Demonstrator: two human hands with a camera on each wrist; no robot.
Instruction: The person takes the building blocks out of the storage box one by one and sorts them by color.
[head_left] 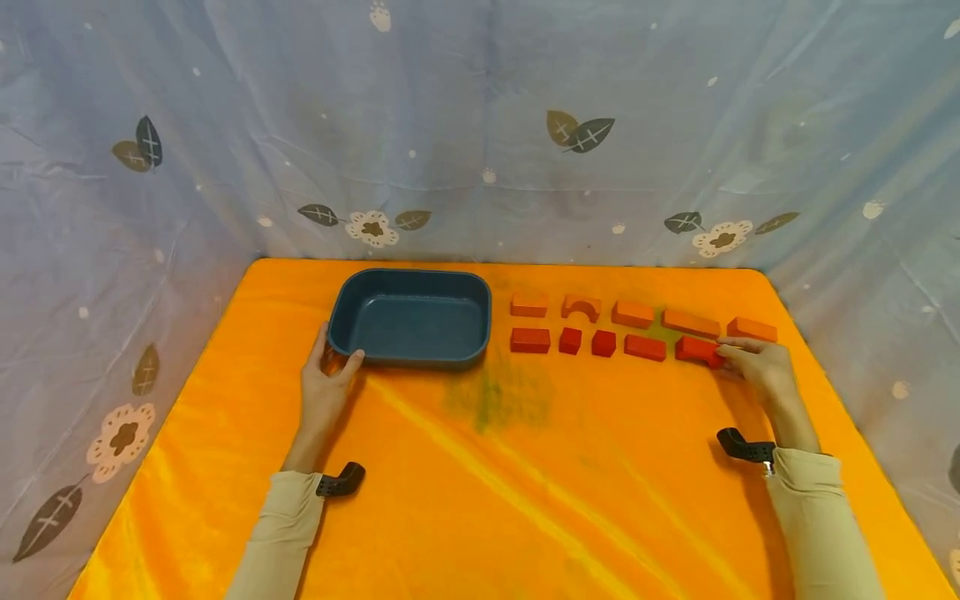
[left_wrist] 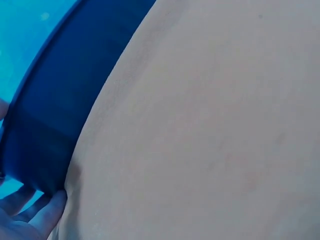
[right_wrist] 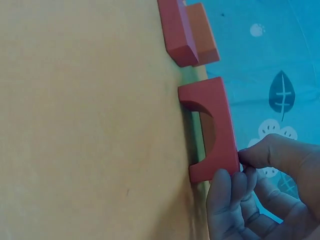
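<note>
A dark blue rectangular basin (head_left: 408, 362) stands at the back left of the table. My left hand (head_left: 324, 387) holds its near left corner, thumb at the front side and fingers along the left side. In the left wrist view, fingertips touch the basin's outer wall (left_wrist: 55, 115). At the right end of the front row of blocks, my right hand (head_left: 763, 373) pinches a red arch block (head_left: 696, 349). The right wrist view shows thumb and fingertips on one end of that arch (right_wrist: 229, 130), its cut-out facing the cloth.
Red blocks, among them a long one (head_left: 530, 341) and two small ones, form the front row. Behind it runs a row of orange blocks, with an orange arch (head_left: 582, 307) and an orange bar (head_left: 690, 323). Patterned curtains (head_left: 480, 167) enclose the orange cloth-covered table (head_left: 525, 500).
</note>
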